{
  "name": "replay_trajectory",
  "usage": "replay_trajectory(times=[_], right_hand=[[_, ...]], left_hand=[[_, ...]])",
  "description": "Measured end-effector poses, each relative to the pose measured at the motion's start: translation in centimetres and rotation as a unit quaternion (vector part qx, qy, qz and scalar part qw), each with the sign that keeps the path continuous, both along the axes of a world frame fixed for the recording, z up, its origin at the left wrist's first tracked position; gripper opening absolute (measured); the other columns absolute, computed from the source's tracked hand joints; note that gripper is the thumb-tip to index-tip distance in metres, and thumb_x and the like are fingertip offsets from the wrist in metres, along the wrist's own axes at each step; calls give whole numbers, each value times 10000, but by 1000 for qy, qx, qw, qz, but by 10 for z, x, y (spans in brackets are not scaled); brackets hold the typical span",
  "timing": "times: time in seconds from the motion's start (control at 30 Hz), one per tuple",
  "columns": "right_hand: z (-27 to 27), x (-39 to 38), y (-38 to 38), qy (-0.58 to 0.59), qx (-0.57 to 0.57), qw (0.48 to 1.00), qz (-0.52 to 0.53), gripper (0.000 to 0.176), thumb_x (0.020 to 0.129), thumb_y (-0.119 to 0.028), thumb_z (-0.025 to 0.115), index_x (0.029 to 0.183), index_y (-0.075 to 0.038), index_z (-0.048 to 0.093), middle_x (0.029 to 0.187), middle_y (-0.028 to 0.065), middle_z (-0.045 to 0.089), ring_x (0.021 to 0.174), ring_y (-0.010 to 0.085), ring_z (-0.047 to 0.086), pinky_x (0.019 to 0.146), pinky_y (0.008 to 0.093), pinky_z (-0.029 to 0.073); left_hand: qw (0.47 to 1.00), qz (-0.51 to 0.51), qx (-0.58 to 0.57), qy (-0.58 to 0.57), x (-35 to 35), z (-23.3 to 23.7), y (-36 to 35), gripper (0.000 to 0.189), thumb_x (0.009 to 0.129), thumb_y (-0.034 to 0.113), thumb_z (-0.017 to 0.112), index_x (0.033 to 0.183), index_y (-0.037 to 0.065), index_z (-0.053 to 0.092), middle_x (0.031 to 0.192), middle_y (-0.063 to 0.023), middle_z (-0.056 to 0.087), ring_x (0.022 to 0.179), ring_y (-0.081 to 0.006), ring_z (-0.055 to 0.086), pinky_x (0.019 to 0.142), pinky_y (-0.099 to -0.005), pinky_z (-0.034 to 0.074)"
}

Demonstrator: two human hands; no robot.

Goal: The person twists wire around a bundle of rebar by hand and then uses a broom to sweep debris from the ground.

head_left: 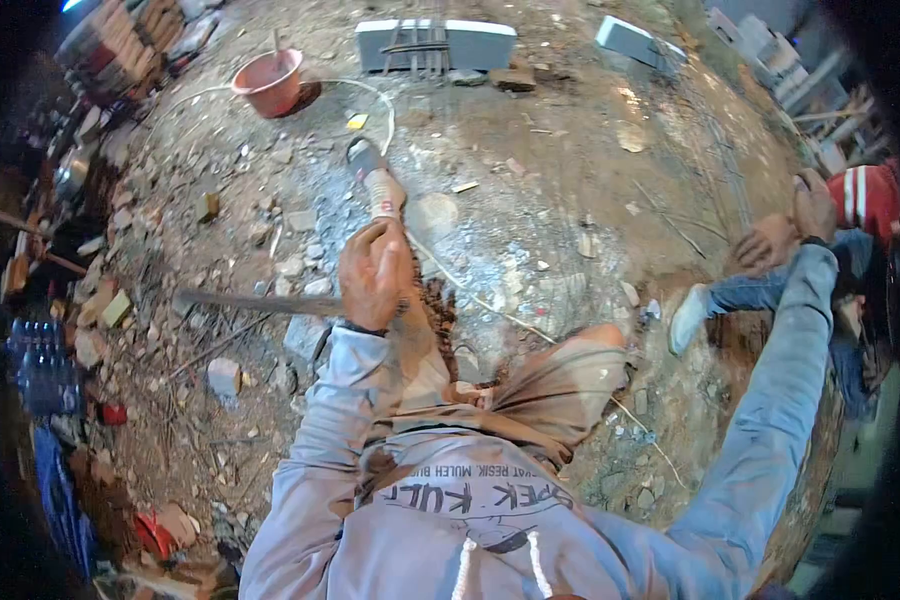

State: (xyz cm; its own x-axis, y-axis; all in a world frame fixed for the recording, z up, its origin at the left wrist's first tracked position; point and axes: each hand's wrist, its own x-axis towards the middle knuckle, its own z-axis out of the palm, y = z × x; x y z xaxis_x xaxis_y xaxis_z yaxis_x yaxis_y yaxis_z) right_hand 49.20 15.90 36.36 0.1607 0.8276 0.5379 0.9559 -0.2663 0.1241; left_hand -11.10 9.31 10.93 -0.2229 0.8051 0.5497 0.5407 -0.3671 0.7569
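My left hand rests at my raised lower leg, palm partly turned up, loosely open with nothing visible in it. A wooden handle lies behind my left wrist, its far end pointing left. My left shoe stands on the rubble. My right arm stretches far to the right, where my right hand is beside a co-worker's red sleeve; its fingers are too small and unclear to read. Another hand, apparently the co-worker's, is just left of it, above a jeans leg.
A reddish bucket stands at the upper left beside a pale hose. Grey-white blocks lie at the top. Broken stones cover the ground. Water bottles stand at the left edge; the co-worker's pale shoe is at the right.
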Motion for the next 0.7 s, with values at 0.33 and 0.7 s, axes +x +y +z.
replay_trajectory(times=[0.33, 0.7], right_hand=[[4, -122, -92, 292, 113, 947, 79, 207, 811, -136, 534, 979, -35, 602, 820, 88, 620, 697, 162, 593, 587, 277, 460], [-246, -341, -166, 560, -212, 798, 71, 285, 724, -144, 585, 980, -28, 637, 923, 180, 639, 822, 307, 613, 736, 357, 477]], left_hand=[[965, -187, -164, -79, 96, 57, -15, 268, 875, 193, 550, 1031, -15, 615, 934, -121, 648, 875, -177, 585, 788, -285, 447], [791, -287, -397, -366, 129, -39, -46, 380, 898, 283, 512, 1094, -37, 566, 936, -115, 640, 819, -168, 598, 722, -282, 478]])
